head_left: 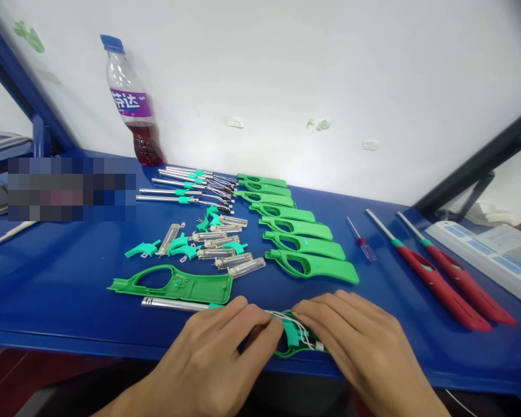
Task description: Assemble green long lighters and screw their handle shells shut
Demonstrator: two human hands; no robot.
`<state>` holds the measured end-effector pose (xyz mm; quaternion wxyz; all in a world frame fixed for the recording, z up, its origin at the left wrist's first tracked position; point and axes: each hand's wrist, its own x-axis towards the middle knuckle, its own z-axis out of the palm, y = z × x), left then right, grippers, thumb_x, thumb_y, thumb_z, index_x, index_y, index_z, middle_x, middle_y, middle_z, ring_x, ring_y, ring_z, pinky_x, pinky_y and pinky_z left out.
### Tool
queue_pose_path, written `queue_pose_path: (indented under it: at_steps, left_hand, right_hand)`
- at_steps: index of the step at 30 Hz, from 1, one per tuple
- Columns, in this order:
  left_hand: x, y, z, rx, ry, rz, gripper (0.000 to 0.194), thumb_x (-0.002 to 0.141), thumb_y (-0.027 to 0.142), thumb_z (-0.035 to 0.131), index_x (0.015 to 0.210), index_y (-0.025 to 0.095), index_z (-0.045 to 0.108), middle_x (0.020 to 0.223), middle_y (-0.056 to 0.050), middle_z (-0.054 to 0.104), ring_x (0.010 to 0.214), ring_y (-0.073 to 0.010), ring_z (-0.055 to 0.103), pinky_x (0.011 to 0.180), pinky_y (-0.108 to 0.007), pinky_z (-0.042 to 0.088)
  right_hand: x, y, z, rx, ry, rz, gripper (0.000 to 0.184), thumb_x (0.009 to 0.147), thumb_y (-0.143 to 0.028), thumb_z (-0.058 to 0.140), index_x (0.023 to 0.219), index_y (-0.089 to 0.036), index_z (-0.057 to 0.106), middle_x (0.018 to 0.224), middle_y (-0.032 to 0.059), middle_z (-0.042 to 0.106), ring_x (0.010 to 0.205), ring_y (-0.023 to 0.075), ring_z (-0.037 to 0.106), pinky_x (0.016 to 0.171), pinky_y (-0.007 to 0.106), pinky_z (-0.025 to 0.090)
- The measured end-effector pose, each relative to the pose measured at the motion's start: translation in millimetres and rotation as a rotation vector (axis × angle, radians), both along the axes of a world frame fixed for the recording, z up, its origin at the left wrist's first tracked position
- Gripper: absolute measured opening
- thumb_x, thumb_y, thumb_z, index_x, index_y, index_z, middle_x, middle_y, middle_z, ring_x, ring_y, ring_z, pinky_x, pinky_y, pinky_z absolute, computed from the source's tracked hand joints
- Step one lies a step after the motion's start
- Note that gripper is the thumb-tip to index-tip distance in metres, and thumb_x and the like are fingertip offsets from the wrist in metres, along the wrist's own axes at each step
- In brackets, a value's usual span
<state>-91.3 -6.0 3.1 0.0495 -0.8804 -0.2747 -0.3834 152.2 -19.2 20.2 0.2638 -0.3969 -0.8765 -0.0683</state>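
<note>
Near the counter's [78, 313] front edge, the green lighter half-shell [296, 351] sits between both hands: the left hand's [219, 347] grip pinches its neck end, while the right hand [353, 333] covers the handle end, hiding whether that grip is closed. The white wires [303, 330] bow up loosely beside the teal trigger [292, 334], so a shifting fingertip could snag them and tug one loose.

A purple label [131, 104] is wrapping around the bottle [146, 143] and is displaying two large white Chinese characters reading 芬达, the first one sitting at the label's left edge. Smaller lettering is appearing at the label's upper right and lower left, too tiny to be reading clearly.
</note>
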Motion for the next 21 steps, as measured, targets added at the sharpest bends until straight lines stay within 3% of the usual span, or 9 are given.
queue_pose_path:
  at_steps: [7,11,15,21]
  left_hand:
    - [0.3,-0.1,2.0,0.018,0.022,0.037,0.042,0.117,0.014,0.03,0.115,0.019,0.072,0.099,-0.001,0.08,0.081,-0.0167,0.072,0.066,-0.03,0.052]
    - [0.4,-1.5,2.3,-0.012,0.037,0.049,0.046,0.118,0.017,0.026,0.116,0.021,0.072,0.102,0.0,0.079,0.084,-0.017,0.073,0.062,-0.03,0.05]
    - [-0.2,-2.9,-0.7,-0.052,0.064,0.053,0.041,0.114,0.011,0.031,0.118,0.023,0.071,0.103,-0.001,0.078,0.083,-0.0181,0.072,0.058,-0.03,0.048]
    - [0.8,-0.4,-4.7,-0.094,0.036,0.044,0.042,0.099,-0.002,0.043,0.119,0.023,0.07,0.105,-0.002,0.078,0.082,-0.0192,0.072,0.055,-0.028,0.049]
  right_hand:
    - [4.7,-4.3,-4.4,-0.054,0.191,-0.101,0.017,0.114,-0.029,0.053,0.122,-0.025,0.068,0.105,-0.0028,0.082,0.086,0.013,0.077,0.082,0.024,0.056]
    - [12.5,-15.5,-3.1,-0.098,0.28,-0.109,0.015,0.109,-0.041,0.064,0.109,-0.028,0.071,0.101,-0.0044,0.082,0.091,0.0117,0.079,0.086,0.017,0.059]
    - [14.5,-20.3,-3.5,-0.118,0.276,-0.06,0.014,0.106,-0.037,0.068,0.099,-0.027,0.074,0.099,-0.0025,0.081,0.091,0.0125,0.079,0.084,0.018,0.061]
    - [12.9,-17.7,-7.4,-0.066,0.251,-0.021,0.012,0.108,-0.028,0.067,0.1,-0.024,0.075,0.098,-0.0002,0.081,0.089,0.0131,0.077,0.081,0.023,0.06]
